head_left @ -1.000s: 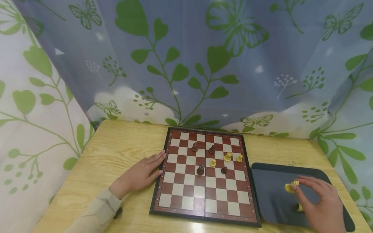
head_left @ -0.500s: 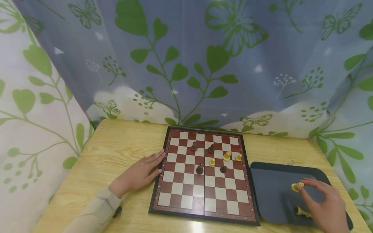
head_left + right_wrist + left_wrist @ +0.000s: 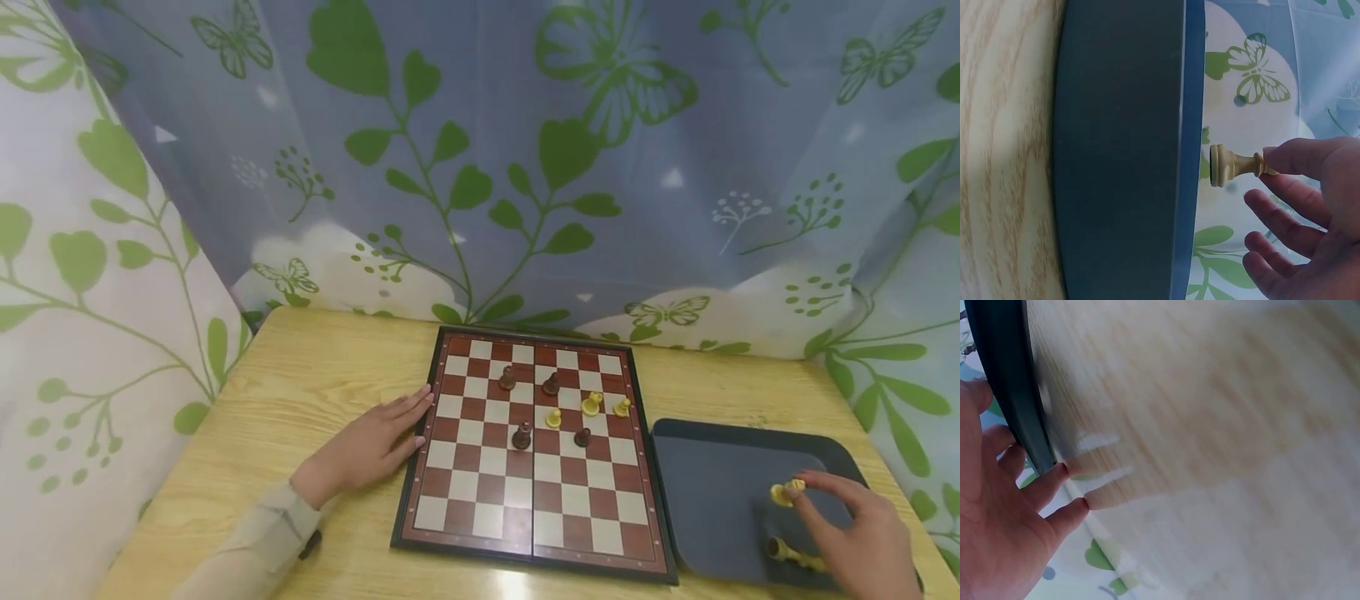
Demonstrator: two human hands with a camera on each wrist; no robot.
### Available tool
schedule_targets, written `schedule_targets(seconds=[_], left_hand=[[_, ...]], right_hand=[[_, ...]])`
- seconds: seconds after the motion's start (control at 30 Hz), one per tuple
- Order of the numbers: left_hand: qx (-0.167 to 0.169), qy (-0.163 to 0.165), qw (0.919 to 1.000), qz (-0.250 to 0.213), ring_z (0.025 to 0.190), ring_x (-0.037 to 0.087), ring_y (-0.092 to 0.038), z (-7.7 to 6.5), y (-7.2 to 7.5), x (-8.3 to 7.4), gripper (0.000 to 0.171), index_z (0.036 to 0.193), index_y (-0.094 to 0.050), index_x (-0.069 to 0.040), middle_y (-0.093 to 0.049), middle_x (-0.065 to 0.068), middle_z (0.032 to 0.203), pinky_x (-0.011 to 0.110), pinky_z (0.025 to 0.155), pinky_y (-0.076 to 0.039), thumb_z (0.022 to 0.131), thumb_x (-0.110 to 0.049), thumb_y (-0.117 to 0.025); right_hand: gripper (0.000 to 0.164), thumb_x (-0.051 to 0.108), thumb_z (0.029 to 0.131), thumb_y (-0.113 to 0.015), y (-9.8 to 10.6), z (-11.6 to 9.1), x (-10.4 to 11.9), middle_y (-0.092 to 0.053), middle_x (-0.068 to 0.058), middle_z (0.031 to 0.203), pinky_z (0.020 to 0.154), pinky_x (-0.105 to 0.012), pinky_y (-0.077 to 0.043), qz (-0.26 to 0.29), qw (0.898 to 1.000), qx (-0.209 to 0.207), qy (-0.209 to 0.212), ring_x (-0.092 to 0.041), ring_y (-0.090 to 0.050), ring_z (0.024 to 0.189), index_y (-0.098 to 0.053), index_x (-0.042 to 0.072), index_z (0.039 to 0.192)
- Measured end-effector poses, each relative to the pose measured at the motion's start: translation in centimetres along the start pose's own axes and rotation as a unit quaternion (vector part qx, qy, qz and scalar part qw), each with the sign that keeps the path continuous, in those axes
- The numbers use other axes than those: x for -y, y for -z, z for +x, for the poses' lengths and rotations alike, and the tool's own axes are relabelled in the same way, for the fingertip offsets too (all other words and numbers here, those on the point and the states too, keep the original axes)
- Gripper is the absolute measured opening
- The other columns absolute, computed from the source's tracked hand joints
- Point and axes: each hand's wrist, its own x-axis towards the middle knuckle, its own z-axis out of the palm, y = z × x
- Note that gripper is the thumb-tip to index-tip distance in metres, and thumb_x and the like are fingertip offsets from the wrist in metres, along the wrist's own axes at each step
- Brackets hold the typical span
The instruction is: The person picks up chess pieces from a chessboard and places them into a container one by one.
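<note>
Over the dark tray (image 3: 712, 500), my right hand (image 3: 866, 533) pinches a pale yellow chess piece (image 3: 782, 494) near its top between thumb and index finger. In the right wrist view that chess piece (image 3: 1232, 166) lies sideways in the picture, its wide base facing the tray; the other fingers are spread loosely. A second yellow chess piece (image 3: 795, 553) lies on its side in the tray, partly behind the hand. At the left edge of the chessboard (image 3: 487, 492) rests my left hand (image 3: 367, 446), its straight fingertips touching the black frame.
Several dark chess pieces, one a tall piece (image 3: 522, 435), stand on the board among yellow ones such as the pawn (image 3: 552, 417). A small dark object (image 3: 311, 544) lies by the left sleeve. A patterned curtain (image 3: 480, 167) closes off the wooden table's (image 3: 315, 358) back.
My right hand has moved rightward over the tray with the yellow chess piece, uncovering more of the lying one. The left hand has stayed at the board's edge.
</note>
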Motion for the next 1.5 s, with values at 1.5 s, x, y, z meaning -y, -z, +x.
schedule_targets(seconds=[1.5], left_hand=[[-0.009, -0.006, 0.9999, 0.009, 0.147, 0.038, -0.038, 0.1, 0.0, -0.1, 0.061, 0.160, -0.032, -0.008, -0.024, 0.007, 0.168, 0.060, 0.117, -0.034, 0.109, -0.040, -0.045]], right_hand=[[0.028, 0.004, 0.085, -0.080, -2.3, 0.9, 6.5, -0.071, -0.021, 0.117, 0.082, -0.060, -0.048, 0.083, 0.989, 0.011, 0.125, -0.031, -0.058, 0.107, -0.076, 0.005, 0.113]])
